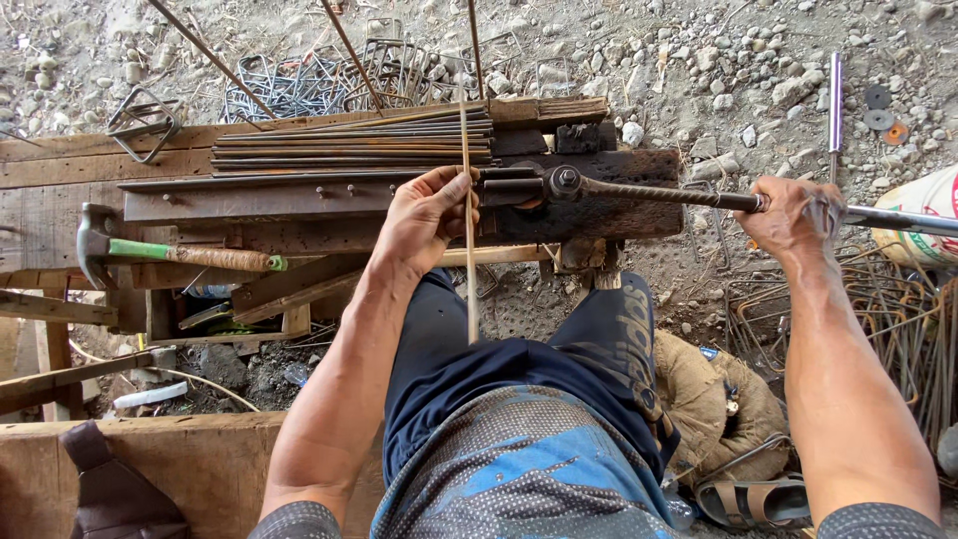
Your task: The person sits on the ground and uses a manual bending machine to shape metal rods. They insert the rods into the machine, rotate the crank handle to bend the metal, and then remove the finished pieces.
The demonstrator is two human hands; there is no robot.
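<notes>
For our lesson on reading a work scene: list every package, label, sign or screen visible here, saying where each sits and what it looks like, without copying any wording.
Printed sack: right edge, on the gravel beyond the right hand; rounded, whitish with red and green print, partly cut off.
Burlap sack: on the ground at the person's right side; lumpy, plain brown.
Lettering on the dark shorts: right thigh; faint dark characters.
No signs or screens are in view.

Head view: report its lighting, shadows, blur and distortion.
Head view: soft, even daylight, no glare; shade gathers under the wooden bench. Focus is sharp on the left hand pinching the thin rod and on the right hand gripping the lever bar. Wide-angle stretch enlarges the forearms at the bottom corners.
</notes>
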